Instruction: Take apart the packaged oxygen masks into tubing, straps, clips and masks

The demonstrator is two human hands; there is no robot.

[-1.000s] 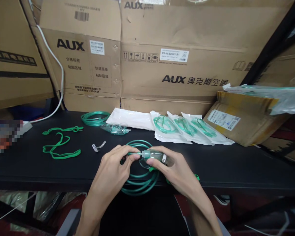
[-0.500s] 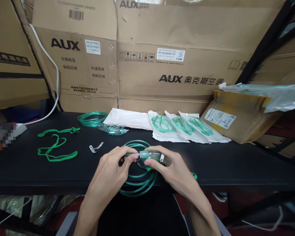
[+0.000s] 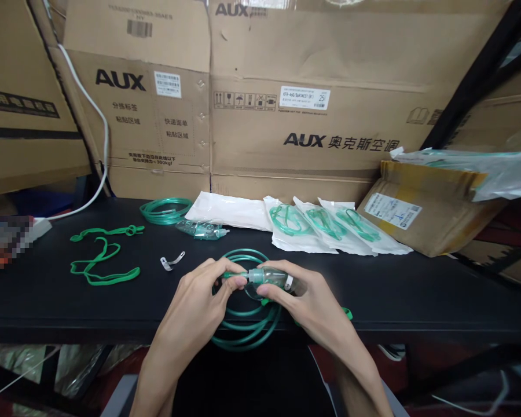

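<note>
My left hand [image 3: 204, 295] is closed, with thumb and forefinger pinching the green oxygen tubing [image 3: 243, 324] near its end. That end meets the pale connector of a clear green oxygen mask [image 3: 274, 278]; how far it is seated I cannot tell. Fingers of my right hand [image 3: 308, 295] wrap round the mask, which lies on its side and is partly hidden by them. A metal nose clip [image 3: 289, 282] shows on the mask. Loops of the tubing hang below both hands, over the table's front edge. A bit of green strap [image 3: 347, 313] shows beside my right wrist.
On the black table [image 3: 417, 295] lie green elastic straps [image 3: 106, 275], a loose metal clip [image 3: 172, 262], coiled tubing [image 3: 165, 211] and another mask [image 3: 204, 230]. White packets [image 3: 304, 240] line the back. A cardboard box [image 3: 417, 202] stands at right, with large cartons [image 3: 330, 52] behind.
The whole view has shifted slightly. Both hands keep their grip on the tubing and mask, and a little more of the tubing shows between my left fingertips.
</note>
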